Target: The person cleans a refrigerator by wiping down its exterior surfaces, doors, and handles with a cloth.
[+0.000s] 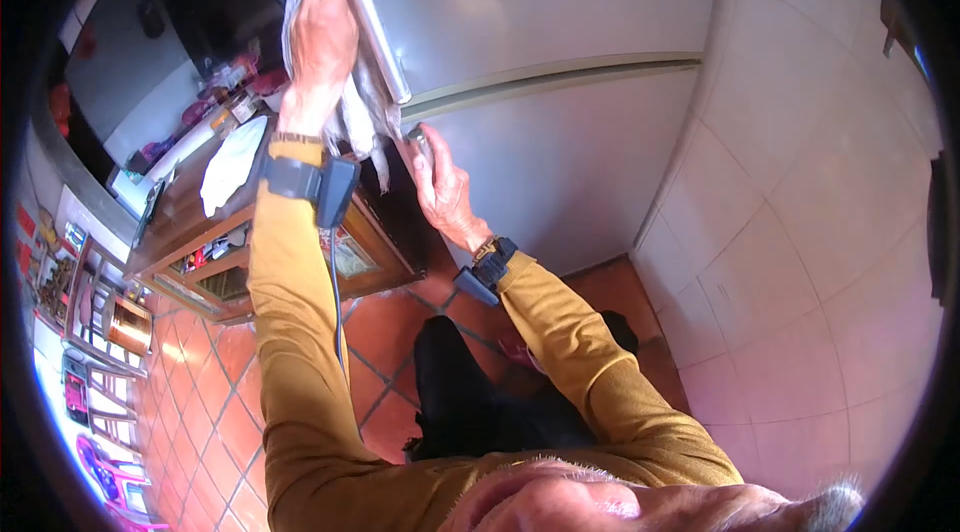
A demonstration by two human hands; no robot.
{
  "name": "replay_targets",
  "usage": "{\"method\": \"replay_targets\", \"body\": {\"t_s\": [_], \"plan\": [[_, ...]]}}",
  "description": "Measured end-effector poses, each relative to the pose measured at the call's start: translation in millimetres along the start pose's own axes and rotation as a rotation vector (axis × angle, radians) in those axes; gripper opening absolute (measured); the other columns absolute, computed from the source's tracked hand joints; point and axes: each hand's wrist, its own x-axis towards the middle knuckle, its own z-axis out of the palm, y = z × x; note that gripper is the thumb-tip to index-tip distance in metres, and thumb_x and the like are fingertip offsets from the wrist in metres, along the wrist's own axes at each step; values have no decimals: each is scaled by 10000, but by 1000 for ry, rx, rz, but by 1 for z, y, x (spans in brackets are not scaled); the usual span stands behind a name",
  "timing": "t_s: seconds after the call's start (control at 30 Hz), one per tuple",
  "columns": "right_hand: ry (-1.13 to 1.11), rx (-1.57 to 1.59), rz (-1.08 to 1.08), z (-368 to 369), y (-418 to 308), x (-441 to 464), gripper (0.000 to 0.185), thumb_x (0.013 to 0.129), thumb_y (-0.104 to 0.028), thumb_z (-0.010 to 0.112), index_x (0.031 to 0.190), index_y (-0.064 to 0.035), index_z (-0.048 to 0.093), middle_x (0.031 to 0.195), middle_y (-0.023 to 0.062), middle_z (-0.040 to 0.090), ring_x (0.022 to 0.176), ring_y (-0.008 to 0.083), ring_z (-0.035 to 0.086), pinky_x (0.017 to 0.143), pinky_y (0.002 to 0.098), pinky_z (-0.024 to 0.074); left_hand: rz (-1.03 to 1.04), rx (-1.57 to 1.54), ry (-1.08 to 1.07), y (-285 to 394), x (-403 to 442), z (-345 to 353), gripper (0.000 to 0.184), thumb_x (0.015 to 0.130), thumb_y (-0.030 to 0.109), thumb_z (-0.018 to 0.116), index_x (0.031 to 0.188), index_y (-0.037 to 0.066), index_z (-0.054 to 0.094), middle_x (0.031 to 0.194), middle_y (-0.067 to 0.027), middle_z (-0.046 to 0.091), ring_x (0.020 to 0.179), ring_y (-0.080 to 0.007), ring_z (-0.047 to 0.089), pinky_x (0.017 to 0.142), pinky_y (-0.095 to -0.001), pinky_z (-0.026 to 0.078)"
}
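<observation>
My left hand [325, 32] is closed on a grey-white cloth [350, 122], which hangs down beside the upper door of a refrigerator [540, 12]. Right next to that hand runs the long silver handle [370, 17] of the upper door. Lower down, my right hand [445, 194] curls its fingers around the top end of what looks like the lower door's handle [418, 139], at the door's left edge. The hanging end of the cloth is close to my right fingertips. How the cloth lies behind my left fingers is hidden.
A wooden cabinet [180, 232] with glass panels stands to the left, a white cloth [235, 167] on its top. Wooden chairs [95, 332] are at the far left. On the right rises a white tiled wall [780, 232]; the floor [210, 392] is red tile.
</observation>
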Motion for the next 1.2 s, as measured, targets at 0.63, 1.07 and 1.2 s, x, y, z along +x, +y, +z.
{"method": "replay_targets", "body": {"t_s": [0.63,1.07,1.2], "plan": [[-94,-49,74,-6,-6,3,444,1023,-258,437,1429,-100,348,946,322,639,918,496,629,767,506,504,-494,-230,-15,116,-165,-83,204,934,22,509,1084,-93,584,1050,-230,617,1001,-372,605,902,-421,482],[-317,-32,169,-37,-10,8,491,990,-305,521,1435,-137,398,994,219,649,900,338,656,786,427,515,-947,-960,-287,147,-163,-105,295,1022,185,473,1198,-18,596,998,-37,638,932,-97,546,835,-257,453],[-227,165,278,-85,-36,11,415,1008,-280,524,1369,-75,526,1091,153,613,1034,232,585,908,347,466,-832,-1044,-257,154,-145,-109,286,1018,168,470,1193,-18,598,996,-43,630,910,-101,536,840,-255,449]]}}
